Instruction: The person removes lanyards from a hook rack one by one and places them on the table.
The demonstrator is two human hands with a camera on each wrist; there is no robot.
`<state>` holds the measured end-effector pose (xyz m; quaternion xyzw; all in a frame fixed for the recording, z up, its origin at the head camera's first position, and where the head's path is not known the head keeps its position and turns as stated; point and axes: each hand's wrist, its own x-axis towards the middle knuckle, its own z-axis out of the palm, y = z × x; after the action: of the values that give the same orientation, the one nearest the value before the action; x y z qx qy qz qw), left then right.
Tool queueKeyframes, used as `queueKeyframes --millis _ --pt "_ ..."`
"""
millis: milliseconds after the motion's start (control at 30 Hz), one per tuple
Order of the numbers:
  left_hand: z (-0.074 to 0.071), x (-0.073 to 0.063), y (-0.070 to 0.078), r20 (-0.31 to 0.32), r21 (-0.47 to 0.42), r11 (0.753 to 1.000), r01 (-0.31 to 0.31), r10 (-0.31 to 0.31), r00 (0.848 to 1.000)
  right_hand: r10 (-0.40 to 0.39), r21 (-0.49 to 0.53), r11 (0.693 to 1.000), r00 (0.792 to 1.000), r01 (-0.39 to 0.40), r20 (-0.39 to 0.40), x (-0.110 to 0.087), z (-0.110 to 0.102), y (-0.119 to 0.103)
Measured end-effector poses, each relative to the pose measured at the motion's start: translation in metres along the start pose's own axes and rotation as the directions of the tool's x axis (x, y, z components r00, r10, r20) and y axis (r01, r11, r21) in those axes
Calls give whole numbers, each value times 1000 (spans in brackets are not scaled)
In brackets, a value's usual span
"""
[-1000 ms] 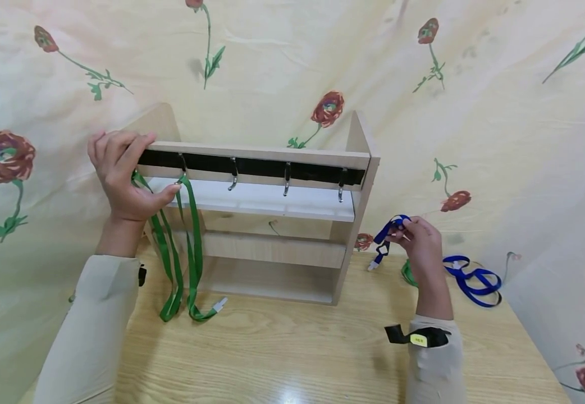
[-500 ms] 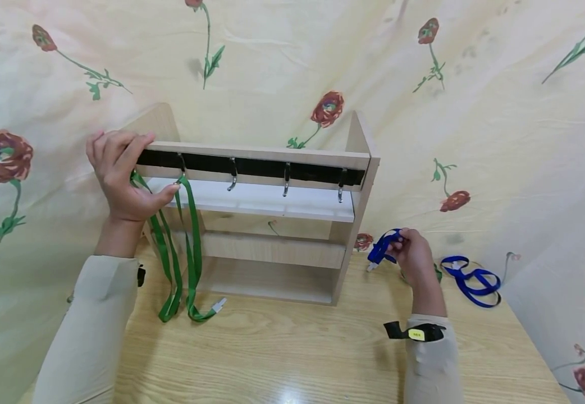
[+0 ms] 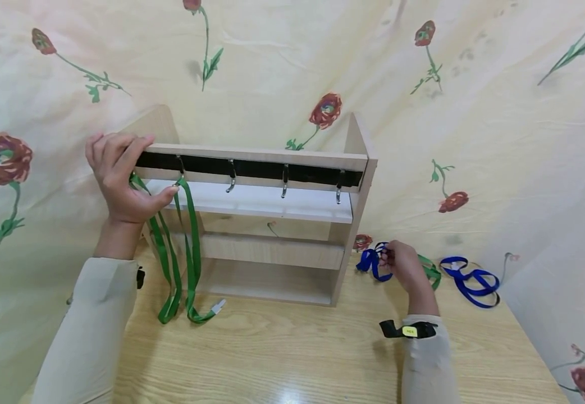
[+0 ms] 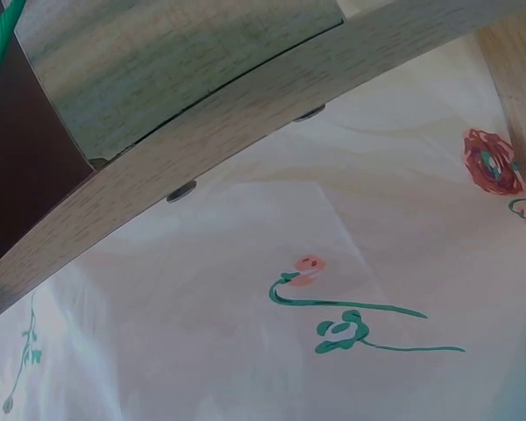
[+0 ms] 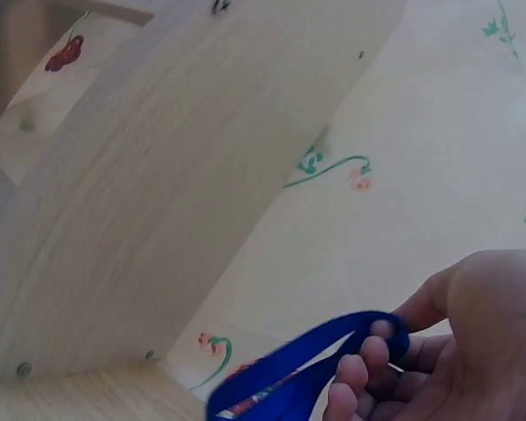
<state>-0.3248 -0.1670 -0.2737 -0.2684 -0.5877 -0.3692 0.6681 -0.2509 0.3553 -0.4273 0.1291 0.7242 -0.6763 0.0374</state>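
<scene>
My left hand (image 3: 123,179) grips the upper left corner of a wooden hook rack (image 3: 267,249), fingers over its top edge and thumb in front. Beside that thumb, a green lanyard (image 3: 195,247) hangs from a metal hook, its white clip end on the table. Another green lanyard (image 3: 163,247) hangs further left, its top hidden behind my left hand. To the right of the rack, my right hand (image 3: 407,268) pinches a loop of a blue lanyard (image 3: 368,261), low over the table. In the right wrist view the blue strap (image 5: 289,364) passes between thumb and fingers.
Bare metal hooks (image 3: 285,182) line the black strip to the right. A green lanyard (image 3: 431,272) lies behind my right wrist, and another blue lanyard (image 3: 474,283) lies further right on the wooden table (image 3: 282,348). Flower-patterned cloth (image 3: 262,67) covers the wall behind.
My right hand has come down and slightly left with the blue lanyard, which now bunches low near the table. More of the green lanyard behind that hand shows. My left hand stays on the rack.
</scene>
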Motion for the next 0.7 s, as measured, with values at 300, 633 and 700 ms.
queueKeyframes --millis 300,633,700 --pt "-1 -2 -1 8 3 1000 -1 1 1000 14 -370 928 999 -32 -49 6 -2 20" --pt "-1 -1 -1 6 4 1000 3 -3 1000 27 -510 857 995 -72 -95 11 -3 28" --pt "-1 -1 -1 7 -1 1000 3 -3 1000 19 -527 847 995 -67 -97 12 -3 30"
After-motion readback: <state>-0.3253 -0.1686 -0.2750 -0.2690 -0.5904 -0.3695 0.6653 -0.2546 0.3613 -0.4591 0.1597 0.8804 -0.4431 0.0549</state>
